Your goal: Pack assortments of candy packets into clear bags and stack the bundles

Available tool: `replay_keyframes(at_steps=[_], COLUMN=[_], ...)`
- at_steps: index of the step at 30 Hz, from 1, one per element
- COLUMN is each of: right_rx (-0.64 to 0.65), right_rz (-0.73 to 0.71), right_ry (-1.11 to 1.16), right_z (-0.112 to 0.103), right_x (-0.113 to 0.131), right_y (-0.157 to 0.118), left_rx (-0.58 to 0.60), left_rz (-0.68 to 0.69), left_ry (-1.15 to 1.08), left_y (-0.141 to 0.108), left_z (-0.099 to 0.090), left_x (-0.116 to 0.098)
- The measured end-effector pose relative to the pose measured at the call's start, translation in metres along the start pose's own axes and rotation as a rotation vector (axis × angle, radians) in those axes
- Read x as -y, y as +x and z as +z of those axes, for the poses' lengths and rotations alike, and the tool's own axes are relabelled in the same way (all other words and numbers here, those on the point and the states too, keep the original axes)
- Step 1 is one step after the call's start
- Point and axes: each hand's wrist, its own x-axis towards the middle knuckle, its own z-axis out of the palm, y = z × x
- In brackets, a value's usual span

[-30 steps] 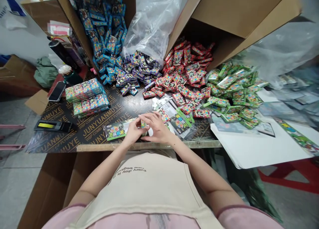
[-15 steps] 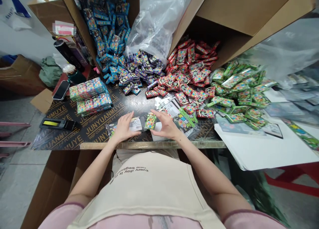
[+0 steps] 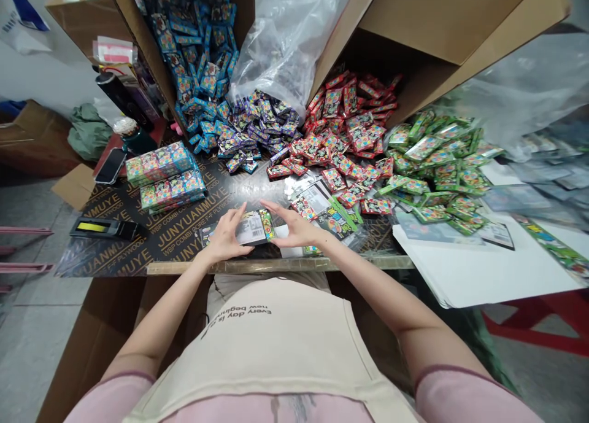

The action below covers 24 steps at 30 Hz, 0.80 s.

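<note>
On the dark plywood, near the front edge, lies a flat clear plastic bag (image 3: 251, 228) with a printed white barcode panel. My left hand (image 3: 226, 236) grips its left part, thumb at the near side and fingers at the far side. A small green candy-coloured box (image 3: 267, 223) sits at the bag's right end, mostly covered by it. My right hand (image 3: 294, 228) holds the box's right end between thumb and fingers. Right of that hand are printed green cards in clear bags (image 3: 338, 220).
Loose blue (image 3: 202, 67), purple (image 3: 262, 125), red (image 3: 350, 128) and green boxes (image 3: 446, 165) lie heaped behind. Stacked filled packs (image 3: 170, 177), a phone (image 3: 110, 165) and a black holder with a yellow strip (image 3: 103, 228) stand left. White sheets (image 3: 460, 263) lie right.
My right hand has moved left with the green box, which has gone from beside the bag into its right end. My left hand stays nearly in place.
</note>
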Motion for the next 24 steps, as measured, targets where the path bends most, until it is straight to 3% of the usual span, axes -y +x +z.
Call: replay_keyframes(at_steps=[2,4,8,11,14,18,24], right_rx=[0.008,-0.069,-0.517,-0.799,-0.967,-1.012,-0.984], right_rz=[-0.025,-0.001,0.285,0.520,0.642,0.706,0.729], right_ry=[0.015,0.040,0.341,0.670,0.855,0.975,1.011], right_z=[-0.008,-0.010,0.005,0.027,0.041,0.040,0.033], right_x=[0.008,0.016,0.025,0.025,0.023,0.024,0.029], right_y=[0.010,0.020,0.040,0.055,0.065,0.071,0.070], left_rx=[-0.064,-0.183,-0.522,-0.586,-0.665,-0.723,-0.623], left_rz=[0.000,-0.035,-0.208,-0.332,-0.441,-0.517,-0.554], left_ry=[-0.047,-0.126,-0.522,-0.983,-1.247,-1.427,-1.532], left_y=[0.008,0.017,0.033,0.040,0.040,0.041,0.052], left_z=[-0.002,-0.001,0.011,0.026,0.038,0.036,0.020], left_x=[-0.006,-0.012,-0.025,-0.035,-0.046,-0.055,-0.054])
